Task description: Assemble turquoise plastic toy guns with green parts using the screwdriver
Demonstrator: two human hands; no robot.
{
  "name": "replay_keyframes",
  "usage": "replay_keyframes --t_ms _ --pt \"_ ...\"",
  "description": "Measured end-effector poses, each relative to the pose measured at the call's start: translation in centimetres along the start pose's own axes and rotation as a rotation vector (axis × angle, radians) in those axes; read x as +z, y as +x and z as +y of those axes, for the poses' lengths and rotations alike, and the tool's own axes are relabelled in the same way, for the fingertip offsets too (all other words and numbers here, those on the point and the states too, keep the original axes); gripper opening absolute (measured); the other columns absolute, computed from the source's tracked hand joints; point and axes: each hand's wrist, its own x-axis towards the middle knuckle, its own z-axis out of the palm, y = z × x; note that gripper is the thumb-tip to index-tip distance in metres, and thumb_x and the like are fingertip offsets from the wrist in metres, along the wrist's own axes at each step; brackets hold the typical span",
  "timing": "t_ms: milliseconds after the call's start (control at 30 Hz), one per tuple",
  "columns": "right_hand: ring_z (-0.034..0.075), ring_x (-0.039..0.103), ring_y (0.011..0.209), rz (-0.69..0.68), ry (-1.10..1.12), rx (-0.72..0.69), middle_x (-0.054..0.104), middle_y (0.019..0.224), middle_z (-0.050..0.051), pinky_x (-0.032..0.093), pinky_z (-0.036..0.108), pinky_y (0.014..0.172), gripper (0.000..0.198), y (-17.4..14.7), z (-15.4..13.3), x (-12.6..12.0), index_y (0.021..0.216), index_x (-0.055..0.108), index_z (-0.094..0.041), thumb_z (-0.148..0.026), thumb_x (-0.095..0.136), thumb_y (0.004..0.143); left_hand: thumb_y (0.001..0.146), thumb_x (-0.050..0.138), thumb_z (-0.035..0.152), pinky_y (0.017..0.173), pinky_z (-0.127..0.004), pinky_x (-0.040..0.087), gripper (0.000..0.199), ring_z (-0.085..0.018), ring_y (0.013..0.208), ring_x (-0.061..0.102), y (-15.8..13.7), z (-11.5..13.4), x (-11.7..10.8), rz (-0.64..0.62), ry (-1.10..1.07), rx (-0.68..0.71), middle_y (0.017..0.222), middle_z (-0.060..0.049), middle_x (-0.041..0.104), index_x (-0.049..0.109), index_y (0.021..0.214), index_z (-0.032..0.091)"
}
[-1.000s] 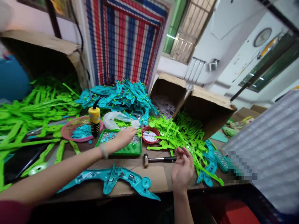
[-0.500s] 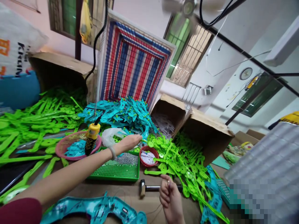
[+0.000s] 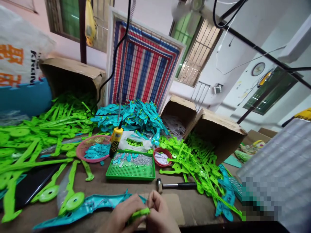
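Observation:
At the bottom centre my two hands are together, low in front of the table edge. My left hand is closed around a small bright green plastic piece, whose end shows between the fingers. Pressed up against that end, my right hand is closed in a pinch; what it holds is hidden. Just behind the hands lies a long curved turquoise plastic shell, its hollow inner side up, with thin wires in it. My left hand covers its right part.
Beyond the hands are a hammer, a green tray of small metal parts, a red basket and a pink basket. A yellow electric screwdriver hangs on a spring. Piles of green parts spread on both sides.
My left hand has come back from the far pile and now holds a green piece beside my right hand. My right hand has moved down and left. The view has shifted slightly.

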Motion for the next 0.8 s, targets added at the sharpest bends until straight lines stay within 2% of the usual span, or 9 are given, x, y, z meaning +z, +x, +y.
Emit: replay_keyframes --t_ms 100,200,267,367,433,500,600,700,800 --pt "0.005 0.03 0.044 -0.089 -0.168 -0.061 0.042 0.057 -0.009 0.023 0.019 0.045 0.033 -1.2 -0.7 1.7 0.077 0.048 -0.022 -0.04 0.073 0.067 0.102 0.046 0.038 0.078 -0.029 0.049 0.024 -0.021 0.086 0.063 -2.0 -0.1 -1.6 0.015 -0.01 -0.108 0.092 -0.007 0.065 0.066 0.106 0.027" --pt "0.012 0.047 0.061 -0.142 -0.571 -0.327 0.055 0.069 -0.002 0.035 0.024 0.058 0.014 -2.8 -2.1 3.3 0.088 0.062 -0.022 -0.034 0.063 0.083 0.096 0.053 0.053 0.067 -0.03 0.048 0.032 -0.022 0.074 0.061 -3.8 0.4 -1.8 0.053 -0.148 -0.42 0.078 -0.006 0.063 0.065 0.085 0.025" --pt "0.016 0.055 0.07 -0.203 -0.791 -0.457 0.064 0.078 0.002 0.04 0.027 0.066 0.013 -3.6 -2.4 4.2 0.092 0.067 -0.023 -0.031 0.057 0.09 0.089 0.053 0.071 0.05 -0.027 0.04 0.05 -0.016 0.052 0.049 -5.3 0.5 -0.8 0.106 -0.388 -0.698 0.064 -0.002 0.054 0.058 0.076 0.023" --pt "0.016 0.059 0.073 -0.293 -0.881 -0.455 0.068 0.079 0.003 0.044 0.027 0.07 0.012 -4.4 -1.5 5.0 0.088 0.069 -0.022 -0.028 0.059 0.091 0.075 0.055 0.087 0.039 -0.023 0.022 0.066 -0.007 0.037 0.025 -8.5 0.6 1.7 0.174 -0.755 -0.968 0.053 0.006 0.04 0.048 0.071 0.021" --pt "0.015 0.057 0.069 -0.265 -0.867 -0.372 0.066 0.074 0.001 0.042 0.025 0.067 0.008 -4.7 -0.5 5.2 0.083 0.069 -0.021 -0.024 0.063 0.087 0.07 0.064 0.084 0.041 -0.021 0.022 0.065 -0.006 0.039 0.024 -11.1 1.1 3.1 0.22 -0.889 -1.02 0.052 0.008 0.038 0.051 0.074 0.02" --pt "0.013 0.054 0.065 -0.206 -0.815 -0.271 0.064 0.069 0.0 0.039 0.024 0.062 0.008 -5.0 0.2 5.3 0.078 0.069 -0.019 -0.02 0.063 0.084 0.07 0.074 0.075 0.048 -0.02 0.034 0.061 -0.008 0.047 0.04 -13.7 2.2 3.6 0.249 -0.952 -1.03 0.061 0.005 0.049 0.06 0.092 0.02" --pt "0.012 0.05 0.06 -0.138 -0.702 -0.171 0.061 0.065 -0.001 0.037 0.023 0.057 0.01 -5.3 0.0 5.4 0.074 0.068 -0.018 -0.022 0.063 0.083 0.073 0.079 0.064 0.075 -0.028 0.05 0.064 -0.018 0.084 0.063 -16.5 4.8 2.7 0.097 -0.982 -1.027 0.095 -0.004 0.067 0.062 0.118 0.022" --pt "0.01 0.046 0.057 -0.097 -0.619 -0.12 0.057 0.063 -0.003 0.036 0.022 0.056 0.011 -4.9 -0.7 5.8 0.074 0.065 -0.017 -0.026 0.068 0.08 0.085 0.067 0.062 0.085 -0.032 0.049 0.05 -0.022 0.096 0.065 -16.9 6.5 0.6 -0.02 -0.867 -1.053 0.102 -0.008 0.07 0.066 0.109 0.018" --pt "0.009 0.048 0.06 -0.178 -0.617 -0.095 0.061 0.07 -0.001 0.037 0.022 0.057 0.012 -4.0 -0.6 6.8 0.08 0.066 -0.016 -0.028 0.065 0.084 0.09 0.06 0.056 0.075 -0.027 0.049 0.042 -0.018 0.082 0.063 -14.9 6.1 -1.5 0.166 -0.7 -1.085 0.088 -0.003 0.069 0.065 0.105 0.017"
